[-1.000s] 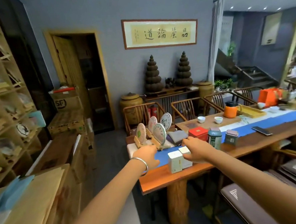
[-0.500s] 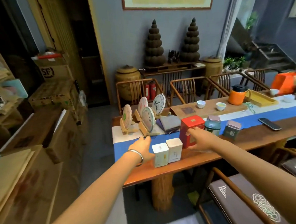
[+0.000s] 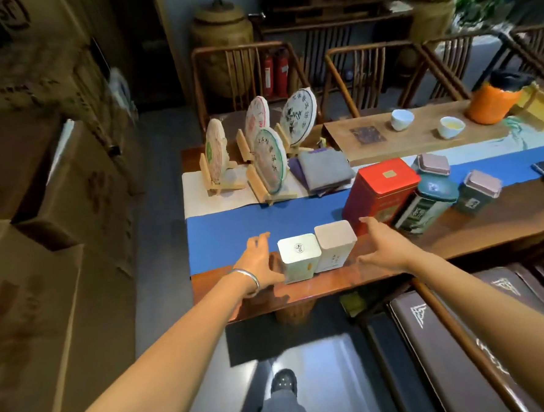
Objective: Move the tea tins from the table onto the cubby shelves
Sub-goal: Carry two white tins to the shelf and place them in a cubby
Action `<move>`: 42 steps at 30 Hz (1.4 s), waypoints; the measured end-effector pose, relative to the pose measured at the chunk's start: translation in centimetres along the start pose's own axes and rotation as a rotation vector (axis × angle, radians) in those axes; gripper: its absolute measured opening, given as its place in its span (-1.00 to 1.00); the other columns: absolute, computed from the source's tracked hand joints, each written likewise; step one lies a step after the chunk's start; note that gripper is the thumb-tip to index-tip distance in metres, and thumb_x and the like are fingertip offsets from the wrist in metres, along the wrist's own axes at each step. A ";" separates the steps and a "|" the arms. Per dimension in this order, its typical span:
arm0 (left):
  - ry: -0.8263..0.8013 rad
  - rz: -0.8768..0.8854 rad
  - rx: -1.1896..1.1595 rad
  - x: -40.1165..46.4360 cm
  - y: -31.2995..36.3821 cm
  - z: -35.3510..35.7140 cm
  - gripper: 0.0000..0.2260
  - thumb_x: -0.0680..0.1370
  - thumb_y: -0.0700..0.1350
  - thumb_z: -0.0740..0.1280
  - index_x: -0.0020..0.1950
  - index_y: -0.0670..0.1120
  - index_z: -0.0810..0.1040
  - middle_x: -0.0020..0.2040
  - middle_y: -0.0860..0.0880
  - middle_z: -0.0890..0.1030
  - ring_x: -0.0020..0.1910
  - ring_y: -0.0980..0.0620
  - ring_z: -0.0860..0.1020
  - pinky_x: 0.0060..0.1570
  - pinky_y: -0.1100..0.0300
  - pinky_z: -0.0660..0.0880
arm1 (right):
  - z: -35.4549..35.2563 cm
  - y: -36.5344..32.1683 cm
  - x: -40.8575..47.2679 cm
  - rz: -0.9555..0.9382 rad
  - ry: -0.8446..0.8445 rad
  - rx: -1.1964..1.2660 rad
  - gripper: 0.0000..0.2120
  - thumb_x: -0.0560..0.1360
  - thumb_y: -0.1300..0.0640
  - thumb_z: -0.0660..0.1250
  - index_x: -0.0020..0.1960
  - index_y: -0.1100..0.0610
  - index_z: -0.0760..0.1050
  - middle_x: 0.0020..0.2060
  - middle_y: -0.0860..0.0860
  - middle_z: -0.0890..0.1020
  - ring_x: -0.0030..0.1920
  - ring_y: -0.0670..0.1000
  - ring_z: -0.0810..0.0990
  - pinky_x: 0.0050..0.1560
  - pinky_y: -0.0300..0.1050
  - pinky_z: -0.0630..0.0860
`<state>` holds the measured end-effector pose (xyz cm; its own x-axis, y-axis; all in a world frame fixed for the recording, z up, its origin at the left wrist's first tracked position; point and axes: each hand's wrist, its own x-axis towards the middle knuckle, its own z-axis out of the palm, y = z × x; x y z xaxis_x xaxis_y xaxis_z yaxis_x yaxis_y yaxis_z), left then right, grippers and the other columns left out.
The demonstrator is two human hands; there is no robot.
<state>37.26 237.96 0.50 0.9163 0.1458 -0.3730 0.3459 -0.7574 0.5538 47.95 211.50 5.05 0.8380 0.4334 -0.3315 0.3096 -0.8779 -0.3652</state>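
Two small white tea tins, the left tin [image 3: 299, 257] and the right tin [image 3: 335, 245], stand upright and touching side by side near the front edge of the worktop [image 3: 317, 287]. The left hand [image 3: 258, 260] and right hand [image 3: 382, 247] are spread open on either side of the pair, grasping nothing. The tins look light, rigid and smooth-walled, probably slippery, so pressing the flat outer side walls and lifting both as one block seems the surest hold.

a tea shop: displayed tea cakes [image 3: 269, 159], tins [image 3: 379, 193], cups [image 3: 402, 119].

Silver bangle [image 3: 249, 278], bare forearms
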 end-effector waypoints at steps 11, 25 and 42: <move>0.048 0.008 -0.244 3.6 -0.4 3.9 -0.40 0.32 -0.01 0.55 0.27 -0.05 0.38 0.20 -0.07 0.51 0.18 -0.03 0.48 0.14 0.07 0.46 | 1.6 3.0 6.0 -0.073 -0.068 0.161 -0.13 0.34 0.15 0.54 0.52 0.08 0.16 0.41 0.12 0.41 0.39 0.12 0.40 0.34 -0.01 0.35; 0.062 -0.170 -0.786 3.4 -0.6 3.7 -0.42 0.34 -0.23 0.56 0.29 0.00 0.42 0.17 0.07 0.57 0.12 0.18 0.53 -0.12 0.45 0.50 | 1.4 3.8 7.8 -0.060 -0.321 0.767 -0.45 0.33 0.36 0.52 0.24 0.14 0.39 0.16 0.07 0.61 0.18 -0.03 0.59 0.23 -0.09 0.51; 0.624 -0.374 -1.161 -9.7 -4.4 -3.8 -0.64 0.46 -0.16 0.45 0.22 0.04 0.51 -0.01 0.18 0.66 -0.08 0.31 0.63 -0.27 0.40 0.53 | -0.4 -14.5 12.6 -0.512 -0.622 0.673 -0.69 0.46 0.16 0.43 0.17 -0.02 0.50 -0.04 -0.16 0.70 0.01 -0.22 0.65 -0.10 -0.35 0.53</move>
<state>27.59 242.27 4.55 0.5628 0.7157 -0.4137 0.2762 0.3088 0.9101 54.20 229.63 6.52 0.2397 0.9169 -0.3192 0.0882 -0.3480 -0.9333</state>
